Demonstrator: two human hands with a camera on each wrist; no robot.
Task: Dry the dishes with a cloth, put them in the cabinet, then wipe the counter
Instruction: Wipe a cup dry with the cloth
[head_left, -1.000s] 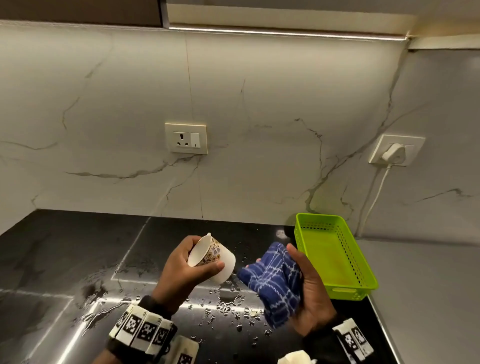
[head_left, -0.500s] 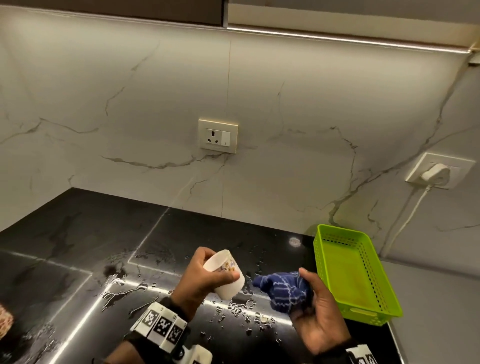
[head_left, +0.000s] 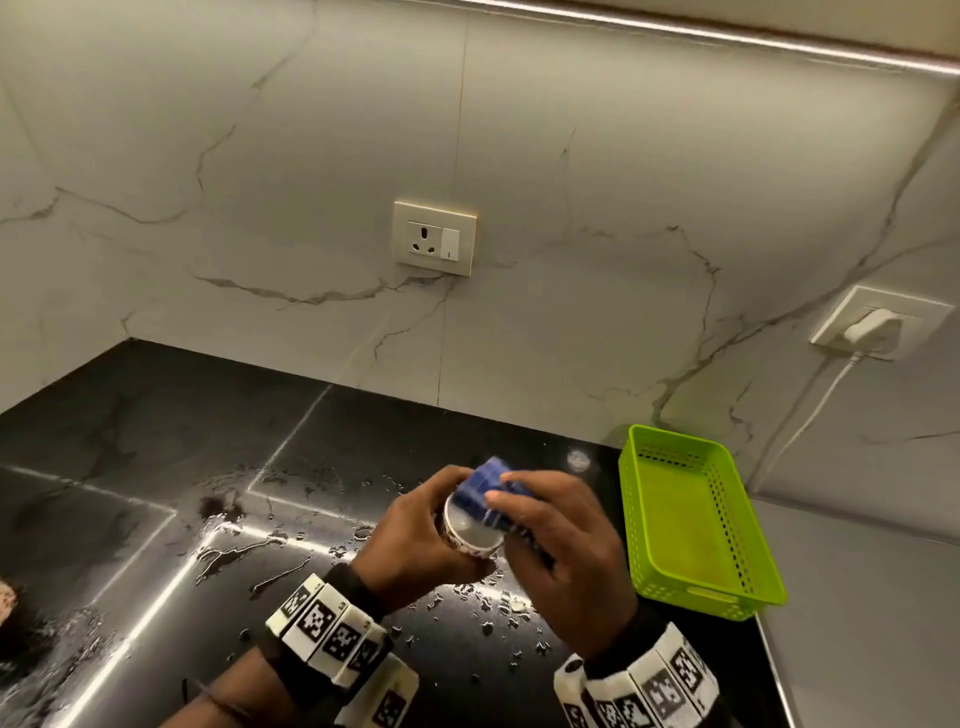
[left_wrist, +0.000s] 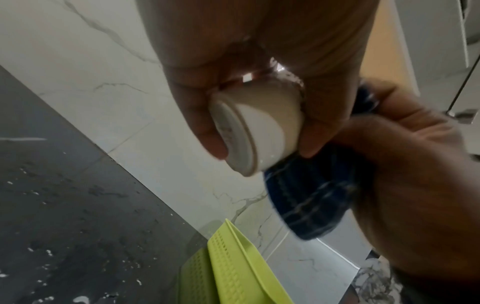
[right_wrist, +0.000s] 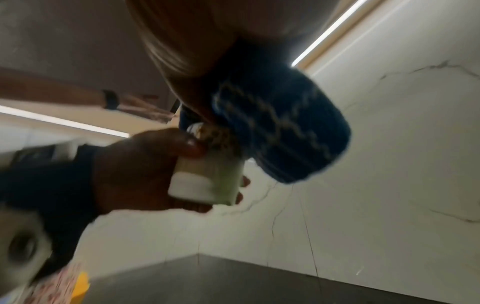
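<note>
The left hand (head_left: 415, 535) holds a small cup (head_left: 470, 532) above the wet counter (head_left: 156, 467), fingers and thumb curled round its wall, with its open mouth turned toward the right hand (head_left: 561, 551). The left wrist view shows the cup (left_wrist: 255, 131) clamped between thumb and fingers, foot ring outward. The right hand grips a bunched blue checked cloth (head_left: 485, 486), fingers curled over it, and presses it against the mouth and rim of the cup; whether the cloth reaches the inside bottom cannot be told. In the right wrist view the cloth (right_wrist: 280, 131) bulges beside the cup (right_wrist: 207, 179). Handling estimate: the cup appears to be thin glazed ceramic, light, rigid and breakable, and slippery while wet. Hold it by the side wall with opposed thumb and fingers, as here, not by the rim. The cloth is soft and compliant and will conform to the inner curve when pushed in and turned. Keep the work low over the counter, since a dropped cup would strike hard stone. Beneath and beyond the hands, water droplets (head_left: 498, 613) and streaks lie scattered on the dark surface. To the right stands a green basket (head_left: 753, 519), holding nothing visible. Behind it, a plug (head_left: 872, 327) sits in one wall socket, and a second socket (head_left: 434, 238) is farther left on the marble wall.
</note>
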